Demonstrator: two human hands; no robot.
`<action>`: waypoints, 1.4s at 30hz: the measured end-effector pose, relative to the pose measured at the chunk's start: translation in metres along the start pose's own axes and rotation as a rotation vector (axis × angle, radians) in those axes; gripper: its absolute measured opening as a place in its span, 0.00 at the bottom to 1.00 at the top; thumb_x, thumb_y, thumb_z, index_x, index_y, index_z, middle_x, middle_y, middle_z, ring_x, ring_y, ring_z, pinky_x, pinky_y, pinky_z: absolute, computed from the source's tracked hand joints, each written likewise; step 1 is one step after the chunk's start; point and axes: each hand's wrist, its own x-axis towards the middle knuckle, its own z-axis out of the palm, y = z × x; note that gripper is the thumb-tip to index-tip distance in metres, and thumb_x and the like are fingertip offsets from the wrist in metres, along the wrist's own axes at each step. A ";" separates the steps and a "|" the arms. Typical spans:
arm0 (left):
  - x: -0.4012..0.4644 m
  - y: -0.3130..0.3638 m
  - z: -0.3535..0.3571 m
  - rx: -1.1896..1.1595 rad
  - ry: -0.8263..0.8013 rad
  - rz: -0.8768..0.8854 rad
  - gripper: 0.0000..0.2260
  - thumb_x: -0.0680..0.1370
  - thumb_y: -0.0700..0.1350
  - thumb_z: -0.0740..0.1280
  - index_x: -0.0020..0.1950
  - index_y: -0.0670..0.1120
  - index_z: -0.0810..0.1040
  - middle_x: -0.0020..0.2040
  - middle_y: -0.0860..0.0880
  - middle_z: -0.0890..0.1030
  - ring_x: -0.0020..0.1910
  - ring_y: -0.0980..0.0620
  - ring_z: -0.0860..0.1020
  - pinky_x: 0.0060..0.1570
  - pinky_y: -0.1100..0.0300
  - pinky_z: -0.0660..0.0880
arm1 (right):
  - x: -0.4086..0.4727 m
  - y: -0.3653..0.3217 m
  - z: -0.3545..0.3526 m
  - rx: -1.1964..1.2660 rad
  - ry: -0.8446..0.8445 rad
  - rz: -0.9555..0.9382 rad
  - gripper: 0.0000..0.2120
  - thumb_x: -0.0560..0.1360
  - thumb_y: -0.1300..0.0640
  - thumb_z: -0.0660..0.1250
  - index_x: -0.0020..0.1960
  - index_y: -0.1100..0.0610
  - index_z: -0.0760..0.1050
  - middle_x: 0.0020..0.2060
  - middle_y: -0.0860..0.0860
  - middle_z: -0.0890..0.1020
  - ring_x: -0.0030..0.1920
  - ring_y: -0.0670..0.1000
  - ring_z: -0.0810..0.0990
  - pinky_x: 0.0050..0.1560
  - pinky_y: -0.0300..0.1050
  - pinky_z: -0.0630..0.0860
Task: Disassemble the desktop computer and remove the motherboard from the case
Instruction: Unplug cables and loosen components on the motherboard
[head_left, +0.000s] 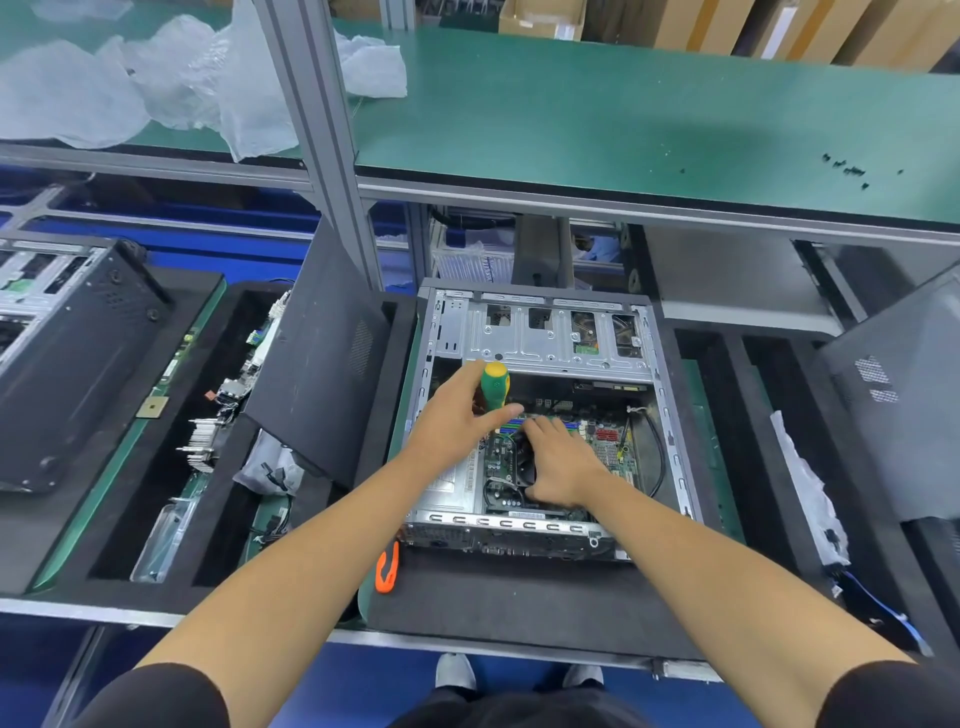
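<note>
Views: one, head-worn, wide-angle.
Position: above the workbench edge, at the person's head.
Facing: forward and steeply down; both forearms are seen entering from 6 o'clock.
Centre of frame: the open computer case (540, 415), viewed at close range from above.
Far field: the green upper shelf (623, 114) is seen toward 12 o'clock.
Shared coverage: not applicable, single view.

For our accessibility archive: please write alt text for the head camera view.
A person's left hand grips a green-and-yellow screwdriver over an open computer case, while the right hand rests on the black cooler fan on the motherboard. A removed side panel leans left of it.
</note>
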 end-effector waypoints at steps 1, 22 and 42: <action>0.000 0.000 0.000 0.005 -0.003 0.006 0.19 0.72 0.70 0.69 0.50 0.59 0.70 0.45 0.57 0.77 0.43 0.56 0.77 0.43 0.54 0.78 | 0.000 0.000 0.000 -0.018 0.004 -0.015 0.44 0.65 0.45 0.75 0.75 0.56 0.59 0.70 0.54 0.68 0.70 0.57 0.66 0.69 0.58 0.69; 0.000 0.008 0.007 0.061 0.049 -0.113 0.18 0.70 0.64 0.75 0.47 0.58 0.71 0.41 0.59 0.80 0.41 0.61 0.78 0.41 0.59 0.75 | 0.000 0.002 0.004 0.018 -0.029 0.004 0.46 0.66 0.45 0.75 0.77 0.55 0.56 0.68 0.55 0.66 0.69 0.59 0.64 0.69 0.60 0.69; -0.002 0.009 0.006 0.084 0.028 -0.060 0.18 0.70 0.68 0.71 0.49 0.61 0.69 0.44 0.62 0.78 0.44 0.62 0.77 0.39 0.63 0.73 | 0.000 0.001 0.003 0.052 -0.038 0.020 0.45 0.66 0.49 0.73 0.77 0.51 0.56 0.67 0.54 0.67 0.69 0.57 0.64 0.69 0.59 0.68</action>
